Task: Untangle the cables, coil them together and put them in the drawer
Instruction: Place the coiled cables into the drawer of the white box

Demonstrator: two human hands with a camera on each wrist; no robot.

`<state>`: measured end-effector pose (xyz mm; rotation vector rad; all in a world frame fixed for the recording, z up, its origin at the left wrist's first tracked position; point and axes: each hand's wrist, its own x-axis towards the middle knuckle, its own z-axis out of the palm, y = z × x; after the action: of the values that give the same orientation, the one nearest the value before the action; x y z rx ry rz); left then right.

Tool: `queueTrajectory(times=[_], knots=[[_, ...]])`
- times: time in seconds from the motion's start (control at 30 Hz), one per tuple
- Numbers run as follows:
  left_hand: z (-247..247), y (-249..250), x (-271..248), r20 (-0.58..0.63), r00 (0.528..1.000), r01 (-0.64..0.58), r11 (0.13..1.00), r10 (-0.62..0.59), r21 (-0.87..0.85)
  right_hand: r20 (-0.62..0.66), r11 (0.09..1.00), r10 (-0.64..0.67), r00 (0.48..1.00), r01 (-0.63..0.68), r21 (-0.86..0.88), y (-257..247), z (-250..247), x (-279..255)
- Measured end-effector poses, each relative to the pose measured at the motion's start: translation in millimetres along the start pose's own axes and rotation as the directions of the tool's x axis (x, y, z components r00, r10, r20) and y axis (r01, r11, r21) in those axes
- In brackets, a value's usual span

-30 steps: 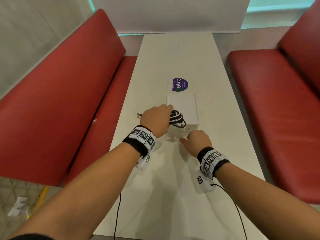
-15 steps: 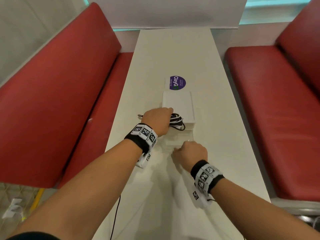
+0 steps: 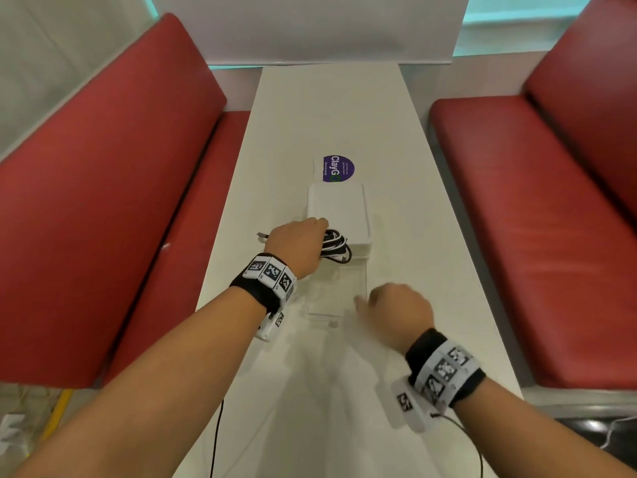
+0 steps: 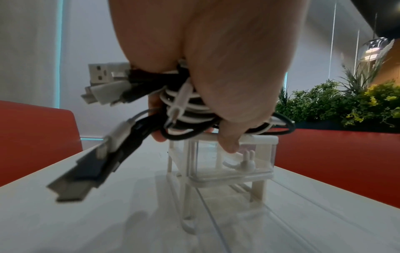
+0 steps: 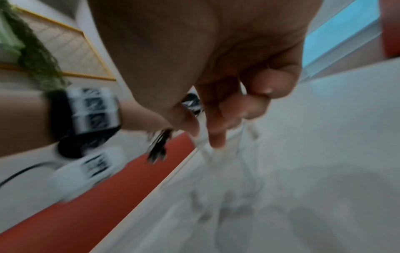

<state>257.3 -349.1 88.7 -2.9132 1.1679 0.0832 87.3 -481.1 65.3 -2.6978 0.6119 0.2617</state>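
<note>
My left hand (image 3: 296, 243) grips a coil of black and white cables (image 3: 336, 244) just above the front edge of the small white drawer box (image 3: 339, 212). In the left wrist view the coil (image 4: 190, 109) is bunched in my fingers, and several plug ends (image 4: 103, 77) stick out to the left. A clear drawer (image 3: 339, 291) stands pulled out of the box toward me. My right hand (image 3: 396, 307) is blurred beside the drawer's front right corner. Its fingers (image 5: 216, 137) are loosely curled and hold nothing I can see.
The box stands mid-way along a narrow white table (image 3: 331, 108), just in front of a purple round sticker (image 3: 339, 168). Red benches (image 3: 103, 201) (image 3: 534, 219) flank the table. A closed clear drawer with a rabbit-shaped knob (image 4: 246, 162) sits above the open one.
The clear drawer has slid out toward me. My right hand drew back with it, then shifted right of its front. My left hand and the coil stayed over the box.
</note>
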Motion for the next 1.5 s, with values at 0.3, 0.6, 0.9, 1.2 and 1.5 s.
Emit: queueTrajectory(times=[0.3,0.6,0.9,1.2,1.5], knots=[[46,56,-56,0.057,0.964,0.259,0.966,-0.259,0.007,0.142,0.919,-0.023,0.990,-0.035,0.392,26,19,46],[54,82,-21,0.183,0.894,0.405,0.912,-0.409,0.056,0.138,0.915,-0.134,0.981,0.069,0.397,25,28,43],[63,77,4,0.210,0.877,0.429,0.901,-0.432,0.062,0.105,0.866,-0.198,0.975,0.123,0.485,24,27,40],[81,98,1,0.219,0.802,0.581,0.811,-0.556,-0.068,0.149,0.866,-0.185,0.971,0.090,0.492,28,30,35],[87,92,-8,0.245,0.853,0.503,0.851,-0.461,-0.150,-0.015,0.824,-0.214,0.977,0.189,0.534,29,32,27]])
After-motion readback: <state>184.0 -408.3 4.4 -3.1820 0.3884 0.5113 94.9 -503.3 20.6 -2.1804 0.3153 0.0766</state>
